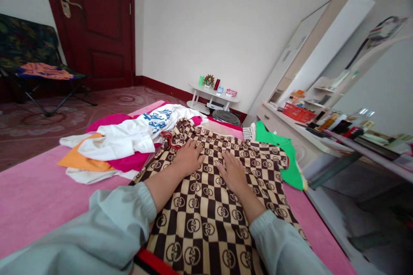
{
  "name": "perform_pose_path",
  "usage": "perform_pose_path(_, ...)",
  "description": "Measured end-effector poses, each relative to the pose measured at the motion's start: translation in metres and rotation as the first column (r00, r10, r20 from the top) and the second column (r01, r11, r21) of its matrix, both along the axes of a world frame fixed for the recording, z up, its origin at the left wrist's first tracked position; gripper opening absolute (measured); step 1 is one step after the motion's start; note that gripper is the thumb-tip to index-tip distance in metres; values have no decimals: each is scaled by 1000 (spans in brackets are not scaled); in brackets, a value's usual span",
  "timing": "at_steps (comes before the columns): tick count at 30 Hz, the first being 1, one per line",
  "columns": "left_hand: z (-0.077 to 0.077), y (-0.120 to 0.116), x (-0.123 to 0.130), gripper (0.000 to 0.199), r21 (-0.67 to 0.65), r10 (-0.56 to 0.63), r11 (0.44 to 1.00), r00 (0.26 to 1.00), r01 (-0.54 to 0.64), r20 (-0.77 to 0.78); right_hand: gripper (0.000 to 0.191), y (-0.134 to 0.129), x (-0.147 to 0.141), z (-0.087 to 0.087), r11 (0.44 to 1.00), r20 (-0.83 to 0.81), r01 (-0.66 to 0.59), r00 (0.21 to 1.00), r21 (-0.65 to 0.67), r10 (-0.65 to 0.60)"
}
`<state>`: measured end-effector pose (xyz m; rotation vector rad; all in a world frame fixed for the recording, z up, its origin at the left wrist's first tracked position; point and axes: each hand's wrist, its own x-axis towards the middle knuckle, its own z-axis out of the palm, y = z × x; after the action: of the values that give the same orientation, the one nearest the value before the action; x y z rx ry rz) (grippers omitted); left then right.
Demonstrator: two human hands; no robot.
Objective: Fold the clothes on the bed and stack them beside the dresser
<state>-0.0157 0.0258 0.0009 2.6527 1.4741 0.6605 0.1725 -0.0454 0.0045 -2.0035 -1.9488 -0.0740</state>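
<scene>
Head view: left hand [189,159] and right hand [233,174] lie palm-down, fingers relaxed, nothing gripped, on checked brown-and-beige shirt [208,210], centre of pink surface [41,200]; flat contact probably suits the thin, rippled fabric. Crumpled soft clothes pile [125,139] left, smooth green garment [293,157] far right, both seemingly parked aside for room.

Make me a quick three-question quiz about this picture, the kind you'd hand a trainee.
1. True or false: the left hand and the right hand both lie on the checkered garment.

2. Multiple choice: what colour is the neighbouring garment, showing past the checkered sleeve at the picture's right?
A) blue
B) green
C) black

3. Fill in: the white garment, at the picture's left, bears a ____ print.

Key: 1. True; 2. B; 3. blue.
</scene>
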Motion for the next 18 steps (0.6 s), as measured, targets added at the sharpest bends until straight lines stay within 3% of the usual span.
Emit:
perform_pose_path(4,11,4,4,31,60,-38,998,989,30,141,38,-3,5,3,985,-70,-35,996,168,48)
perform_pose_path(8,31,27,18,43,-2,172,985,966,-175,191,24,-9,2,11,928,-115,-125,978,350,175)
perform_pose_path(11,43,56,33,57,-105,267,962,952,-254,146,20,-11,0,13,912,-133,-163,965,378,227)
perform_pose_path(13,48,77,42,62,-169,269,954,956,-247,117,19,-11,0,13,912,-157,-167,958,374,240)
perform_pose_path(18,52,122,61,42,-264,208,946,977,-190,41,21,-12,1,13,934,-186,-167,954,317,233)
